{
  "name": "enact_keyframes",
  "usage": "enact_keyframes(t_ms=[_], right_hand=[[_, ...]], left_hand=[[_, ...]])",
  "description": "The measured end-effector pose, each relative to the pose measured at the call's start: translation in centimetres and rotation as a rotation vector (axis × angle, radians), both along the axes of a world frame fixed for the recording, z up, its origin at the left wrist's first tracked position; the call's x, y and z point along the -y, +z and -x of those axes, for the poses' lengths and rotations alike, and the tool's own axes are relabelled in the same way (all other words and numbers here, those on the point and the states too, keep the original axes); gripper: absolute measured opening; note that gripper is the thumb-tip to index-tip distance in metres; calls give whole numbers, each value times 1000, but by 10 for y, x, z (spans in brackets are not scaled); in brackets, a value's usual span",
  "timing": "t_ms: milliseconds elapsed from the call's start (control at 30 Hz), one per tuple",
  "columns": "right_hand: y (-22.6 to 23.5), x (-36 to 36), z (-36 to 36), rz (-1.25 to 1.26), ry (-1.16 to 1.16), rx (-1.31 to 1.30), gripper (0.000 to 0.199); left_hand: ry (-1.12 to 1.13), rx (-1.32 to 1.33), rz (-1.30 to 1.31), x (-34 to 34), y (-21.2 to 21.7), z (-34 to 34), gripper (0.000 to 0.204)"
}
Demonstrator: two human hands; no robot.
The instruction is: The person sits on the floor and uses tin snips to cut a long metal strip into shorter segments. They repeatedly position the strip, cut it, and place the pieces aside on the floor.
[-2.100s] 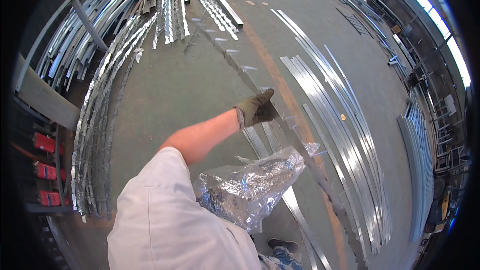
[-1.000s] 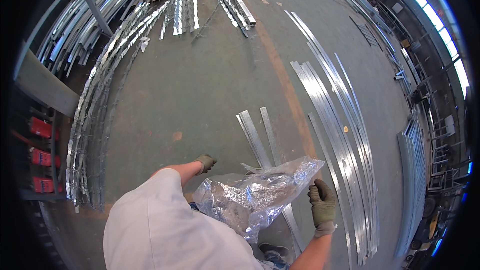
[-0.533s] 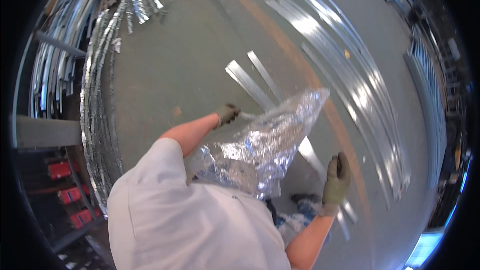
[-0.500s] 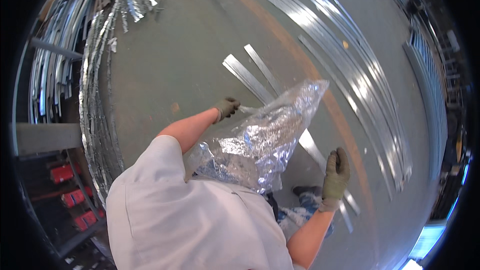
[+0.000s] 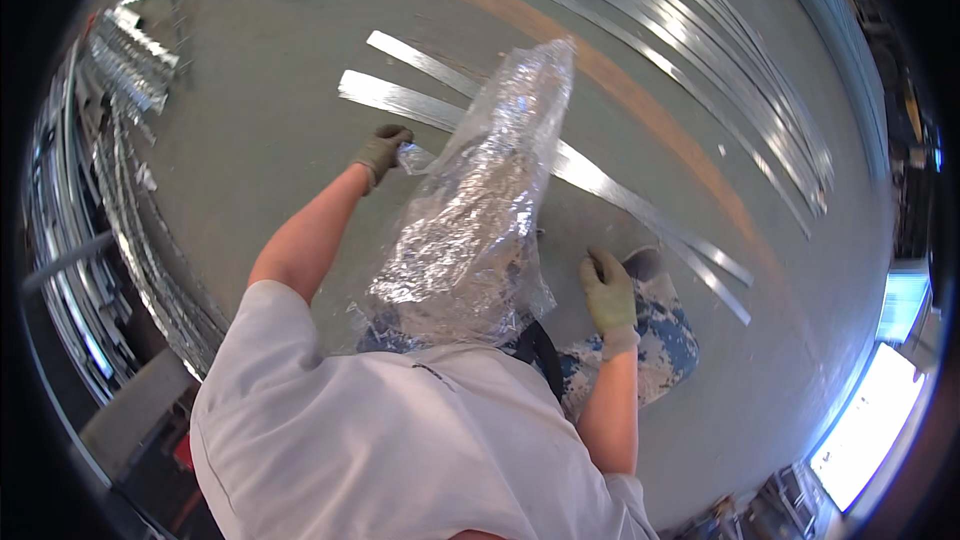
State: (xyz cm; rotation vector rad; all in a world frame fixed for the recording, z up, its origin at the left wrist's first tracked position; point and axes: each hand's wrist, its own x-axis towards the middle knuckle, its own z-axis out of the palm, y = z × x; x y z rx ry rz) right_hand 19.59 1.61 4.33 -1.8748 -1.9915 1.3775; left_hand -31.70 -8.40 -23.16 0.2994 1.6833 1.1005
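A large sheet of clear, crinkled plastic film (image 5: 465,210) hangs in front of my body and over my lap, its tip stretching far across the floor. My left hand (image 5: 383,152), in a green-grey glove, is closed on a gathered edge of the film at its left side. My right hand (image 5: 608,295), gloved the same way, hovers to the right of the film near my knee, its fingers loosely bent and nothing visible in them. Flat metal strips (image 5: 610,190) lie on the floor beneath the film, which covers their middle part.
Long metal strips (image 5: 680,35) lie on the floor at the far right. Crumpled silvery strips (image 5: 150,210) and stacked metal profiles (image 5: 70,240) line the left. An orange-brown line (image 5: 640,90) crosses the grey floor (image 5: 300,70). A bright opening (image 5: 865,425) shows at lower right.
My view has turned to the right. The film now points more straight ahead, with my left hand still on its edge. My right hand has come lower and nearer the film.
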Motion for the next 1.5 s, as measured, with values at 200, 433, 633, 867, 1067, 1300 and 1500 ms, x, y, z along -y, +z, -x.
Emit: enact_keyframes(t_ms=[200, 433, 633, 867, 1067, 1300, 1500], right_hand=[[-44, 14, 1, 124, -2, 61, 49], [-76, 42, -4, 368, 6, 70, 52], [-100, 38, -22, 406, -19, 139, 52], [-116, 34, -11, 569, -211, 35, 52], [-113, 22, 1, 621, -182, 62, 52], [-120, 27, 5, 621, -203, 64, 53], [-119, 17, 6, 603, -171, 84, 55]], left_hand=[[-307, -319, 195, -68, 23, -22, 64], [-963, -807, 259, -139, -17, -35, 74], [-1269, -1137, 206, -192, -63, -71, 67], [-1375, -1058, 385, -239, -116, -67, 59], [-1396, -1018, 373, -236, -106, -59, 58], [-1428, -990, 343, -232, -99, -64, 57], [-1457, -954, 365, -245, -105, -62, 56]])
